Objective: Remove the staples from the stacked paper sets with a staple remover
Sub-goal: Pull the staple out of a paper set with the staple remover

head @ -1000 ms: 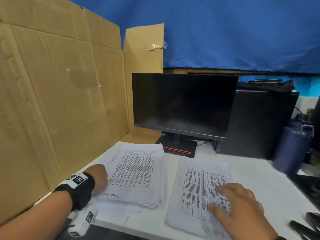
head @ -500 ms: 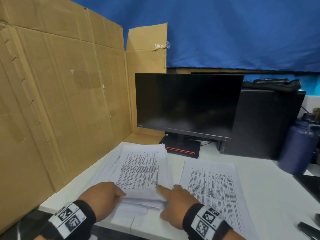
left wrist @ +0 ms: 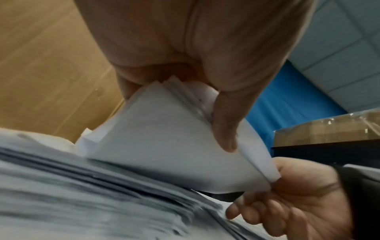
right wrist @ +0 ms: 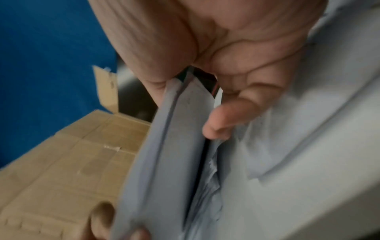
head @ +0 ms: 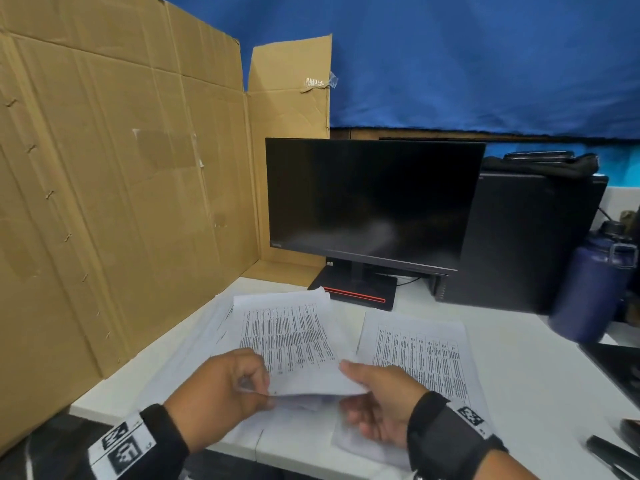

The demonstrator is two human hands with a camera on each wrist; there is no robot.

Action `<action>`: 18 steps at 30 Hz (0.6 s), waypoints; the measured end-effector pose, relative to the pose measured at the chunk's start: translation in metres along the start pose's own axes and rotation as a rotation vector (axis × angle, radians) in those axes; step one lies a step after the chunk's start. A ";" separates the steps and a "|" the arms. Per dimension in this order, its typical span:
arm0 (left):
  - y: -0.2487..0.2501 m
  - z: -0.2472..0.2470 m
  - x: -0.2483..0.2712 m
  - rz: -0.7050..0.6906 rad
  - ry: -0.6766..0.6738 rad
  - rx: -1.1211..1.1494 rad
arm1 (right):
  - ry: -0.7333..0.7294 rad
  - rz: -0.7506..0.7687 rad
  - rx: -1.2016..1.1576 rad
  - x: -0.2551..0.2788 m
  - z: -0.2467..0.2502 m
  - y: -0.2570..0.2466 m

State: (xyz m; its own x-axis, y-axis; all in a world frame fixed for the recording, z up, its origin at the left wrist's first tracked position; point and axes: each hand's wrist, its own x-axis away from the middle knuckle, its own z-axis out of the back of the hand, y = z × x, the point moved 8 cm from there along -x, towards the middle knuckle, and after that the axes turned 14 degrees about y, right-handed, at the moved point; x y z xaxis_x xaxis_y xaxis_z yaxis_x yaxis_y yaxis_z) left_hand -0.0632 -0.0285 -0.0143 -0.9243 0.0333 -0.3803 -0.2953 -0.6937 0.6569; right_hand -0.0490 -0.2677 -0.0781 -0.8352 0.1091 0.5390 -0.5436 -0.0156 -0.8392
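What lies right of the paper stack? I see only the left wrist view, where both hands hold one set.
Observer: Another printed set lies flat on the table, beside the stack.
Operator: Where is the staple remover?
Observer: The left hand and right hand hold only the lifted set; dark tools lie at the table's right edge, too cropped to identify.
Operator: Is the monitor on?
Observer: No, the monitor screen is dark.

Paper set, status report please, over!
Both hands, left hand and right hand, pinch one paper set, lifted off the stack. Nothing blocking.
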 end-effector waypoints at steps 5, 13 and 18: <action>-0.002 -0.006 0.022 0.082 -0.254 0.054 | -0.029 0.023 0.123 0.002 0.013 0.011; -0.096 0.004 -0.025 0.698 0.039 0.210 | 0.232 0.583 0.550 0.039 0.042 -0.006; -0.057 -0.007 -0.039 0.677 0.134 0.543 | 0.274 0.737 0.369 0.080 0.074 -0.028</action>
State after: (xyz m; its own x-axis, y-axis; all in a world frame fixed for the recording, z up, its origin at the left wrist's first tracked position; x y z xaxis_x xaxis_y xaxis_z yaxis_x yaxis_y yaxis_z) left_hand -0.0085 0.0044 -0.0414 -0.9165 -0.3696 0.1528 0.2007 -0.0946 0.9751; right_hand -0.1070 -0.3318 -0.0063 -0.9613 0.1789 -0.2094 0.0966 -0.4928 -0.8648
